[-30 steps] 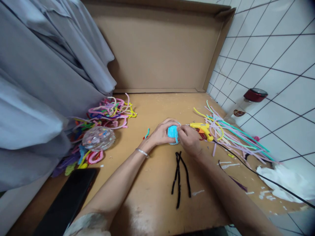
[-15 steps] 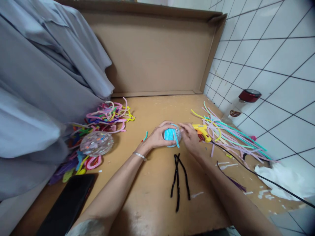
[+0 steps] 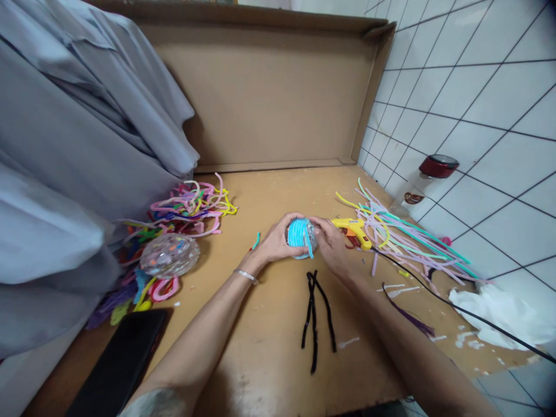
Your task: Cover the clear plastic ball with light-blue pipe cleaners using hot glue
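Between my hands, above the middle of the table, is a rounded clear container partly wrapped in rows of light-blue pipe cleaner, one loose end hanging down its front. My left hand is curved around its left side, thumb below and fingers on top. At its right side, my right hand has its bent fingers against the clear part; some fingertips are hidden. Several black pipe cleaners lie just nearer to me. A yellow glue gun lies right of my right hand, its nozzle end close to the knuckles.
Loose pipe cleaners and a red-lidded jar are at right, with white tissue nearer. A black cord crosses there. At left are a colourful pile, a clear faceted bowl and a black phone. Cardboard stands behind.
My right hand has moved slightly left, closing against the container's right side. The container is turned a little, showing its blue rows more. My left hand keeps its hold.
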A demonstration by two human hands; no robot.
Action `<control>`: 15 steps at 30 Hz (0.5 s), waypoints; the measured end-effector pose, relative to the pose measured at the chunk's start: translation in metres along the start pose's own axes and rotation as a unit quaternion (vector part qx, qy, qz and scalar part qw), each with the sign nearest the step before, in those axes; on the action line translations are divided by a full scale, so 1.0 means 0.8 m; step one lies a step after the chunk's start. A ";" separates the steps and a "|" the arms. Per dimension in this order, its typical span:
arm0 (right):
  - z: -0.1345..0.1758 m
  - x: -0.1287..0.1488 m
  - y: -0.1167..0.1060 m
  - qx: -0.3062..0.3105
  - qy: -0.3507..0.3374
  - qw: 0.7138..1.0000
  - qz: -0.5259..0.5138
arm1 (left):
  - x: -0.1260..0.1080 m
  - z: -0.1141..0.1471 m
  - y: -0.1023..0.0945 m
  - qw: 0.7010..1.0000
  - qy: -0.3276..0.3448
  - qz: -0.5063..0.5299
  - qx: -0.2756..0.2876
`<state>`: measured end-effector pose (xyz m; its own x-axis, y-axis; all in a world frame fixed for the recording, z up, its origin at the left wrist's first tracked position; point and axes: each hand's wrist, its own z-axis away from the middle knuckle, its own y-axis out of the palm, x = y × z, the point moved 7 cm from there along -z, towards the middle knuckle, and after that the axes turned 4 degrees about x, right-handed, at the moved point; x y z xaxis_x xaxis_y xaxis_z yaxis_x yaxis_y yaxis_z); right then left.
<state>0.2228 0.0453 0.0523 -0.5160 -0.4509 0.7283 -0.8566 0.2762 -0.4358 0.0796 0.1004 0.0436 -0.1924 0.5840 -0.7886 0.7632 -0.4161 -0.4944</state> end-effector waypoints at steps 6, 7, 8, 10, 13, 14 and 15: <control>0.002 -0.002 0.004 0.006 -0.001 1.000 -0.004 | 0.000 -0.002 0.001 1.000 0.031 0.002 0.002; 0.003 -0.006 0.004 0.001 0.014 1.000 -0.014 | 0.000 -0.002 0.001 0.999 0.039 0.002 0.002; 0.003 -0.011 0.004 -0.005 0.031 0.999 -0.026 | -0.001 -0.002 0.001 0.999 0.045 0.000 0.002; 0.003 -0.020 0.003 -0.020 0.060 0.997 -0.048 | -0.002 -0.003 0.002 0.998 0.058 -0.005 0.005; -0.001 -0.023 -0.012 -0.053 0.070 0.996 -0.031 | -0.004 -0.003 0.002 0.997 0.070 -0.017 0.013; -0.003 -0.023 -0.022 -0.069 0.068 0.995 -0.007 | -0.004 -0.003 0.002 0.997 0.071 -0.021 0.016; -0.006 -0.022 -0.034 -0.084 0.067 0.994 0.023 | -0.004 -0.004 0.002 0.997 0.071 -0.025 0.018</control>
<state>0.2554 0.0501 0.0537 -0.5400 -0.3197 0.7786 -0.8129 0.4378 -0.3840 0.0834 0.0997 0.0463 -0.1386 0.6963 -0.7042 0.7319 -0.4070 -0.5465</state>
